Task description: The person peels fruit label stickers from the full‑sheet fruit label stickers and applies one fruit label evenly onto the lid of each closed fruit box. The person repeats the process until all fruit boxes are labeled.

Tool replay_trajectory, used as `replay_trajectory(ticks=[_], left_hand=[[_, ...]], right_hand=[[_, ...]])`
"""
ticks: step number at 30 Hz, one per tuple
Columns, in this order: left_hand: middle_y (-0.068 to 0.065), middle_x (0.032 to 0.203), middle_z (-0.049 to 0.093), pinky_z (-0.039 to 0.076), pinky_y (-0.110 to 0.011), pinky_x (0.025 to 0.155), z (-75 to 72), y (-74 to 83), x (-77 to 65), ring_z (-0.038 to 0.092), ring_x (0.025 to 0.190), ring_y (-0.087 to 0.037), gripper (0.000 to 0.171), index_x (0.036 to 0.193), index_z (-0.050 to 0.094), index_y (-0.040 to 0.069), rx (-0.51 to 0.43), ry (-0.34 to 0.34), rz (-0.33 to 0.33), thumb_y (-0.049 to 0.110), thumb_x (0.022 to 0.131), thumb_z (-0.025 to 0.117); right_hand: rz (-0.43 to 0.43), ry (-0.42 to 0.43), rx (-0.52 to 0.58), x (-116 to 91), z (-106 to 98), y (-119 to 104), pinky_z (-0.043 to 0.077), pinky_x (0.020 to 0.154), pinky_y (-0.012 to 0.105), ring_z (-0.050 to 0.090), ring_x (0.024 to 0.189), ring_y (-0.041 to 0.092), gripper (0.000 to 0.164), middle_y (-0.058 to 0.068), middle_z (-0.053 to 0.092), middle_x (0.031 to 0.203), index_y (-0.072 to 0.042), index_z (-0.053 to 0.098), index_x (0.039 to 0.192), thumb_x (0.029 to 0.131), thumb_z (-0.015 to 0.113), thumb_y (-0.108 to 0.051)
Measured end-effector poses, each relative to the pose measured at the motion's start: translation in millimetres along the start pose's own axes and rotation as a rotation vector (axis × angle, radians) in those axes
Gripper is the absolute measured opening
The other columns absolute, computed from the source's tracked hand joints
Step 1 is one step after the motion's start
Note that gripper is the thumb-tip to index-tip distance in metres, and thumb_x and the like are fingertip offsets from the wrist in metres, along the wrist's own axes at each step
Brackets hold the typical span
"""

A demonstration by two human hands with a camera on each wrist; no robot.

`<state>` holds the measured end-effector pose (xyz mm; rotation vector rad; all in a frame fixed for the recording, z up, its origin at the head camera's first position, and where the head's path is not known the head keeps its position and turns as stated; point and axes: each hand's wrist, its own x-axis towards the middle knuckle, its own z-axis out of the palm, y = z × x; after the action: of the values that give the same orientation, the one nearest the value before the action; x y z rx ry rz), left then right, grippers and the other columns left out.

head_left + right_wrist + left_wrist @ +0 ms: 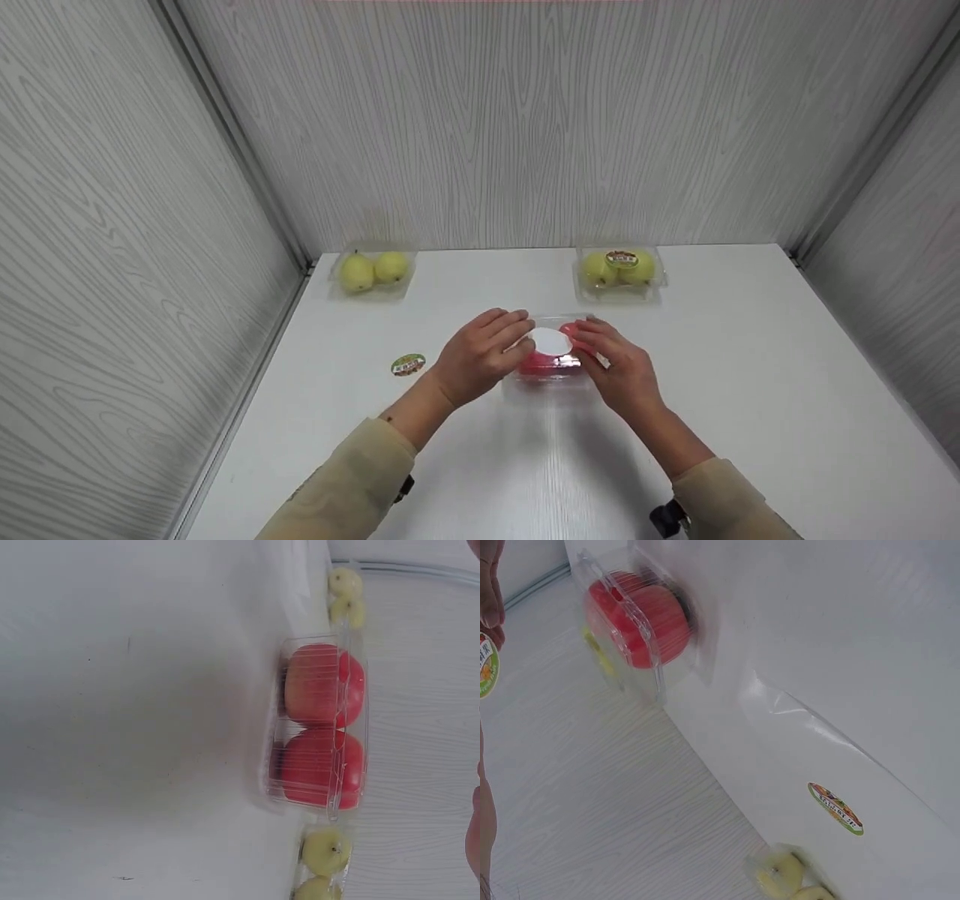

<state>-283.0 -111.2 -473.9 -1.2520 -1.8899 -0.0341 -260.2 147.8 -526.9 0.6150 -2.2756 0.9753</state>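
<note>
White-backed oval label [552,342] between two hands, above a clamshell [551,381] of red apples [315,769]

Blank side up in the head view, the label is raised over the clamshell; its printed face (green-rimmed, cut off by the frame) shows in the left wrist view; the right hand [619,367] pinches one end of it; the left hand [480,356] has its fingertips at the opposite end, though whether they grip or merely touch I cannot tell. The clear plastic clamshell sits near the middle of the white table [750,360], two apples side by side inside; a loose printed label [408,364] lies face up on the table, left of the left hand; near the far edge stand a left pack [386,293] with two yellow-green pears [356,273] and a right pack [619,295] with two more, the latter bearing a lid label [621,259]; behind rises a wood-grain back panel [480,127]; beige sleeves [341,480] cover both forearms, a small black device [667,518] showing at the right cuff.
</note>
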Motion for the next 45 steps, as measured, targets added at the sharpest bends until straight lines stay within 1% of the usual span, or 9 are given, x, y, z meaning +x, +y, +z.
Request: replay_trajectory(ticks=[5,9,13,17,22,26,34,37,45], left_hand=[[-0.006,0.118,0.079,0.054,-0.034,0.105,0.4,5.1,-1.5,0.073,0.115,-0.021,0.008,0.101,0.079,0.013,-0.015,0.007,-0.013,0.009,0.094,0.081],[-0.005,0.119,0.079,0.053,-0.033,0.106,0.8,8.2,-3.7,0.073,0.117,-0.02,0.009,0.103,0.081,0.015,-0.02,-0.001,-0.025,0.01,0.095,0.081],[-0.005,0.118,0.079,0.053,-0.033,0.106,2.6,10.9,-5.0,0.073,0.116,-0.02,0.009,0.102,0.081,0.015,-0.032,0.008,-0.045,0.01,0.095,0.081],[-0.006,0.116,0.079,0.055,-0.034,0.103,7.6,14.1,-5.9,0.074,0.114,-0.021,0.007,0.099,0.079,0.014,-0.068,0.039,-0.099,0.009,0.094,0.081],[-0.006,0.113,0.079,0.056,-0.037,0.1,16.0,20.6,-3.4,0.073,0.113,-0.021,0.008,0.097,0.08,0.013,-0.167,0.068,-0.242,0.012,0.091,0.085],[-0.003,0.116,0.077,0.054,-0.039,0.101,21.7,28.0,1.0,0.07,0.117,-0.018,0.006,0.099,0.081,0.015,-0.249,0.047,-0.411,0.018,0.094,0.082],[-0.006,0.12,0.075,0.051,-0.046,0.102,36.2,37.1,8.1,0.068,0.12,-0.02,0.008,0.095,0.077,0.01,-0.372,0.039,-0.695,0.019,0.095,0.076],[-0.008,0.122,0.074,0.049,-0.049,0.106,40.7,39.0,10.7,0.067,0.122,-0.022,0.011,0.092,0.076,0.009,-0.378,0.017,-0.76,0.019,0.096,0.074],[-0.007,0.127,0.071,0.043,-0.057,0.115,49.0,39.5,18.6,0.063,0.13,-0.025,0.016,0.088,0.074,0.008,-0.329,-0.098,-0.848,0.021,0.097,0.072]], right_hand=[[-0.132,0.079,-0.067,-2,4,4,0.044,0.111,0.028,0.069,0.123,0.034,0.04,0.011,0.076,0.125,-0.006,0.081,0.114,0.078,0.089,0.008],[-0.198,0.107,-0.089,-3,5,5,0.041,0.113,0.027,0.071,0.121,0.034,0.039,0.01,0.077,0.122,-0.005,0.082,0.11,0.076,0.089,0.011],[-0.221,0.12,-0.095,-5,4,4,0.044,0.111,0.033,0.071,0.12,0.034,0.037,0.009,0.078,0.12,-0.005,0.082,0.106,0.074,0.089,0.013],[-0.183,0.114,-0.084,-6,2,4,0.043,0.112,0.032,0.071,0.121,0.034,0.035,0.01,0.078,0.12,-0.003,0.081,0.107,0.077,0.088,0.013],[-0.068,0.083,-0.058,-3,-1,2,0.045,0.11,0.032,0.069,0.125,0.031,0.026,0.009,0.077,0.124,-0.004,0.079,0.107,0.085,0.084,0.008],[0.002,0.072,-0.023,3,-5,2,0.051,0.106,0.042,0.068,0.127,0.03,0.019,0.009,0.077,0.123,-0.003,0.079,0.107,0.089,0.082,0.003],[0.064,0.049,0.008,13,-5,3,0.052,0.106,0.052,0.066,0.13,0.034,0.009,0.014,0.077,0.121,-0.001,0.075,0.105,0.097,0.076,-0.002],[0.082,0.037,-0.009,15,-2,2,0.051,0.107,0.055,0.064,0.13,0.037,0.005,0.017,0.076,0.121,-0.001,0.073,0.102,0.099,0.074,-0.004],[0.199,-0.004,-0.101,22,3,-3,0.05,0.107,0.058,0.062,0.133,0.039,0.009,0.019,0.075,0.123,-0.001,0.071,0.098,0.1,0.074,-0.009]])
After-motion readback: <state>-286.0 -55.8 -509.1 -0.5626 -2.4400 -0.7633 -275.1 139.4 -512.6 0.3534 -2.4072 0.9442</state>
